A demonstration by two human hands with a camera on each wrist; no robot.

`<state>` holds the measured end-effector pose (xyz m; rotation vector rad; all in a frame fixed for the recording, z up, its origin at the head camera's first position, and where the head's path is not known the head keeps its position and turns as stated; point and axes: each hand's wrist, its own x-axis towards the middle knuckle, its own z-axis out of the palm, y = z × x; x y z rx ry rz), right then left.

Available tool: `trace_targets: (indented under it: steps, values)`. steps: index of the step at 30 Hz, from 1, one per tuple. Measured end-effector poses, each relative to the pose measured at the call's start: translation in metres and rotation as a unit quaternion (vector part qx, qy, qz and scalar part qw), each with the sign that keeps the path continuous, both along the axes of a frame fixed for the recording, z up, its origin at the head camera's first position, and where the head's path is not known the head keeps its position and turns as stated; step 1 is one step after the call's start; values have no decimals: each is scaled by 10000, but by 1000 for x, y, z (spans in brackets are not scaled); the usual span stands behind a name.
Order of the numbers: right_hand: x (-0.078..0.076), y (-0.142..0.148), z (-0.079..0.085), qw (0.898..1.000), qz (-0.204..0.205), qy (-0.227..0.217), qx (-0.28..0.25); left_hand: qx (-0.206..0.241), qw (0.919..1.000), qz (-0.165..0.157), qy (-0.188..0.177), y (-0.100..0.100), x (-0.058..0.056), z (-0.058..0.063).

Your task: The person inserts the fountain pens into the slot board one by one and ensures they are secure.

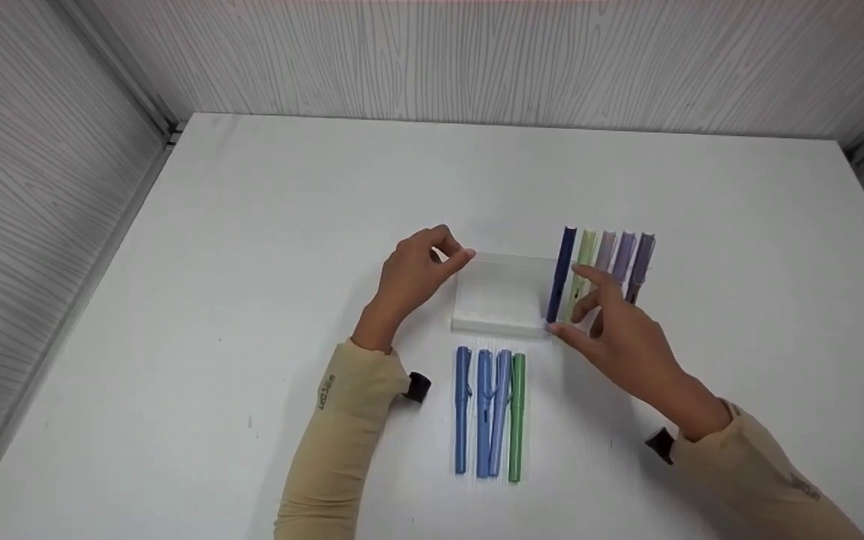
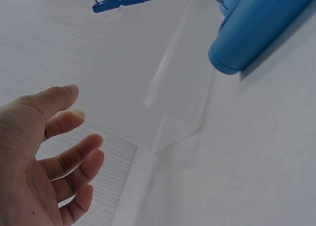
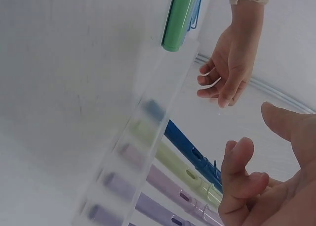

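A clear, frosted plastic pen holder (image 1: pixel 503 300) lies on the table. At its back left corner, my left hand (image 1: pixel 417 270) pinches the edge between thumb and forefinger. Several pens rest side by side at the holder's right: a dark blue pen (image 1: pixel 563 262), a light green pen (image 1: pixel 588 247), then pinkish, lilac and dark purple ones. Their lower ends show blurred through the holder's front strip in the right wrist view. Beside the dark blue pen is my right hand (image 1: pixel 616 322), thumb and fingers apart and holding nothing. Its thumb is near the holder's front edge.
In front of the holder lie a blue pen (image 1: pixel 462 409), a lighter blue pen (image 1: pixel 484 412), a lavender-blue pen (image 1: pixel 501 412) and a green pen (image 1: pixel 517 416). White table (image 1: pixel 252 225) surrounds everything, with wood-grain panels (image 1: pixel 432 60) at the back and sides.
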<state>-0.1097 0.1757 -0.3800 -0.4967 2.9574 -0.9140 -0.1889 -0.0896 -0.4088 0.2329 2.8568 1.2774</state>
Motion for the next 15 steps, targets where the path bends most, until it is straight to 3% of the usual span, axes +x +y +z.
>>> trace_targets:
  steps: [9, 15]
  values:
    - [10, -7, -5, 9989, 200, -365, -235, 42, 10000, -5, -54, 0, 0, 1]
    - [16, -11, -10, 9939, 386, -939, -427, 31, 10000, 32, -84, 1, 0, 1]
